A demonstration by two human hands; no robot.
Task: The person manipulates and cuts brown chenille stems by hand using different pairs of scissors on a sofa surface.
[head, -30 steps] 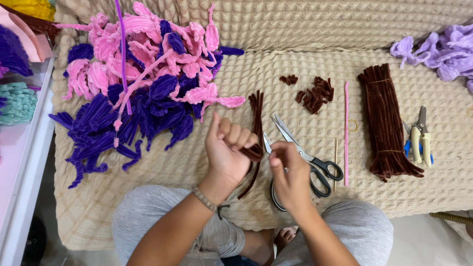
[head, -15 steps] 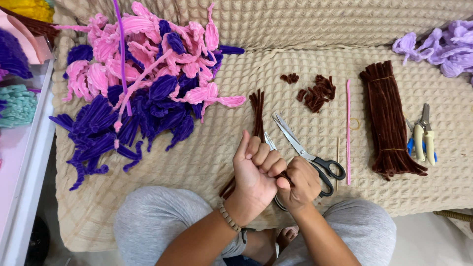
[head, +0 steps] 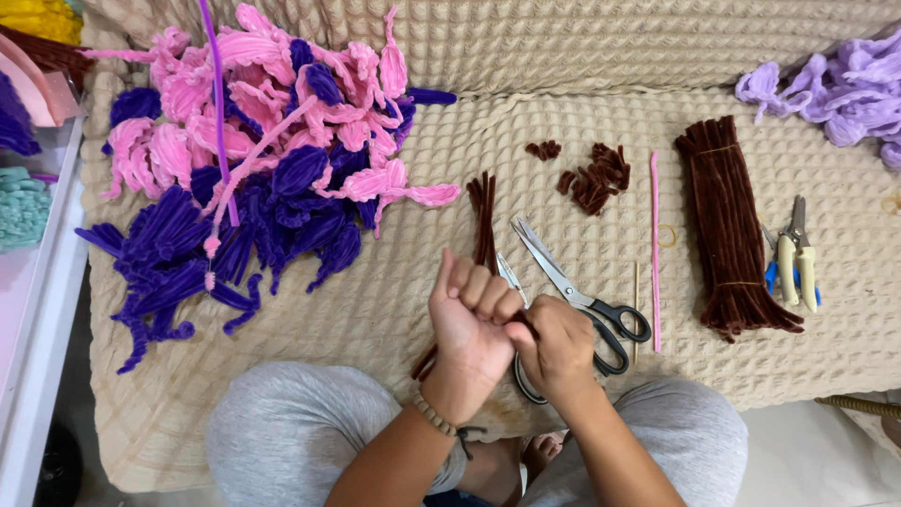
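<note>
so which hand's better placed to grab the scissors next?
Probably the right hand: it sits almost against the black-handled scissors. The left hand is farther off, and both grip a brown pipe cleaner.

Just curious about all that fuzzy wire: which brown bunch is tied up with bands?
The thick brown bundle right of the thin pink stem; bands circle both ends. The few brown stems above the hands lie loose.

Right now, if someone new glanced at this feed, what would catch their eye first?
First, the heap of pink and purple pipe-cleaner flowers at upper left on the beige waffle blanket. Then, at centre bottom, the left hand and right hand pressed together, fists closed on brown pipe cleaners. Open black-handled scissors lie just right of them, a tied brown bundle further right.
</note>
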